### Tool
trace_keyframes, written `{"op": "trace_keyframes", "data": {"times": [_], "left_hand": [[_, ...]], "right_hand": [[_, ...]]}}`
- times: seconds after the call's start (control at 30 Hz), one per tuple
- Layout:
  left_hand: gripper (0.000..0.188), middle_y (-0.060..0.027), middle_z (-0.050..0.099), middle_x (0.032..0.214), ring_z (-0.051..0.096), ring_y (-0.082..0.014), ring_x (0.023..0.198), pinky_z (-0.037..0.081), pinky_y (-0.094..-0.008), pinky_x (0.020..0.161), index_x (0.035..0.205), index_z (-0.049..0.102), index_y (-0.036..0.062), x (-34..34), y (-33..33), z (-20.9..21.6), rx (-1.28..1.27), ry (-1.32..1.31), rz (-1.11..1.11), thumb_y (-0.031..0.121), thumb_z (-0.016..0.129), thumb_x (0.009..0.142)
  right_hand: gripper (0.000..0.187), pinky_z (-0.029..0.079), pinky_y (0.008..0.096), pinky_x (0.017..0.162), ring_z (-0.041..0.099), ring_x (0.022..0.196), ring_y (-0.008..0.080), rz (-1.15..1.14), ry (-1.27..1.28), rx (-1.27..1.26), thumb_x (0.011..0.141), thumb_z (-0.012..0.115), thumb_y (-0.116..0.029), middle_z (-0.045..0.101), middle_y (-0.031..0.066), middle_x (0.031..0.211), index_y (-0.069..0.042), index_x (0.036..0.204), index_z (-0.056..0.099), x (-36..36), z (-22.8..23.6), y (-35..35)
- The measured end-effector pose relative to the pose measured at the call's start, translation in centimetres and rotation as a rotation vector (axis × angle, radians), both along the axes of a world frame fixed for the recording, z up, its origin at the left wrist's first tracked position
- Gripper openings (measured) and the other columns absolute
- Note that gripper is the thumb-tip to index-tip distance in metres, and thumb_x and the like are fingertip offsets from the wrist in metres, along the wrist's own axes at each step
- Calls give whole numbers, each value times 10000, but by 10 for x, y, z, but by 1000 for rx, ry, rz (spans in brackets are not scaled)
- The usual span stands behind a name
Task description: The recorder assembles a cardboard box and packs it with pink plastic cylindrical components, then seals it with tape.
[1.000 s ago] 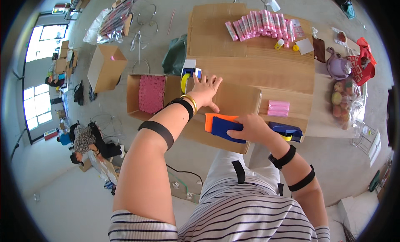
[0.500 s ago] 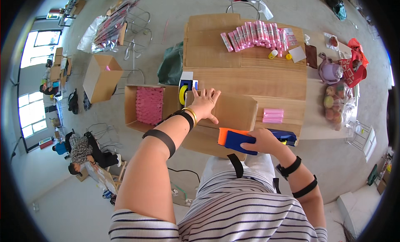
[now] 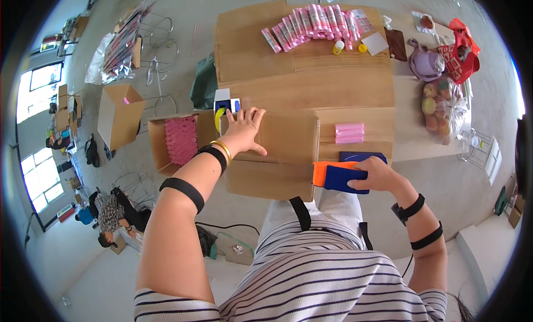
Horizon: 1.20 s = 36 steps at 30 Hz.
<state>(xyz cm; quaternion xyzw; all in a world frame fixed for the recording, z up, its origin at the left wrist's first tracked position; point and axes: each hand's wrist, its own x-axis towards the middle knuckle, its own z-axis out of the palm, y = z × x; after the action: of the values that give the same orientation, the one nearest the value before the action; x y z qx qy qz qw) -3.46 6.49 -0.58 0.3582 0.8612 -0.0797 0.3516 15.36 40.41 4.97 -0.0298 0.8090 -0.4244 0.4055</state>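
Note:
A cardboard box (image 3: pixel 286 136) with its top flaps folded flat lies in front of me at the table's near side. My left hand (image 3: pixel 243 132) is open on its left part, fingers spread. My right hand (image 3: pixel 377 174) grips a blue tape dispenser (image 3: pixel 340 179) with an orange end, held at the box's near right edge. Whether the orange end touches the cardboard I cannot tell. Another dispenser (image 3: pixel 224 104), blue and white with yellow tape, stands beyond my left fingertips. Pink-wrapped pieces (image 3: pixel 349 133) lie right of the box.
Pink tubes (image 3: pixel 311 22) lie in a row at the table's far side, near a small yellow-capped bottle (image 3: pixel 338 47). An open carton (image 3: pixel 161 139) of pink items stands left. A bag of fruit (image 3: pixel 438 108) and red bag (image 3: pixel 463 56) sit right. A person (image 3: pixel 119 216) sits far left.
My right hand has shifted right with the tape dispenser, to the box's right edge. My left hand stays spread on the box. The whole view has shifted, moving the table up and left.

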Motion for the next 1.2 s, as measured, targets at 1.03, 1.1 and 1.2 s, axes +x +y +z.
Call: {"op": "trace_keyframes", "data": {"times": [1.03,1.1,1.2], "left_hand": [[1261,-111,298,1430,281,-366,1352,179,-684,1078,1458,192,140,-2,-4,6,-17,-36,-8,622,831,484],[1209,-143,240,1491,198,-363,1409,156,-630,1112,1474,195,122,7,-11,15,98,117,-1,617,801,552],[1026,-142,166,1546,136,-362,1438,125,-584,1140,1495,188,110,43,-20,28,354,275,138,560,715,738]], "right_hand": [[563,484,426,843,622,915,377,-27,-165,85,747,680,-445,676,217,959,-7,1100,665,24,-49,48],[571,485,429,848,622,918,378,-30,-147,84,745,675,-455,677,216,964,-12,1105,666,23,-55,46],[594,487,432,854,623,925,379,-16,-115,100,740,666,-476,677,218,972,-14,1112,667,24,-58,47]]}}
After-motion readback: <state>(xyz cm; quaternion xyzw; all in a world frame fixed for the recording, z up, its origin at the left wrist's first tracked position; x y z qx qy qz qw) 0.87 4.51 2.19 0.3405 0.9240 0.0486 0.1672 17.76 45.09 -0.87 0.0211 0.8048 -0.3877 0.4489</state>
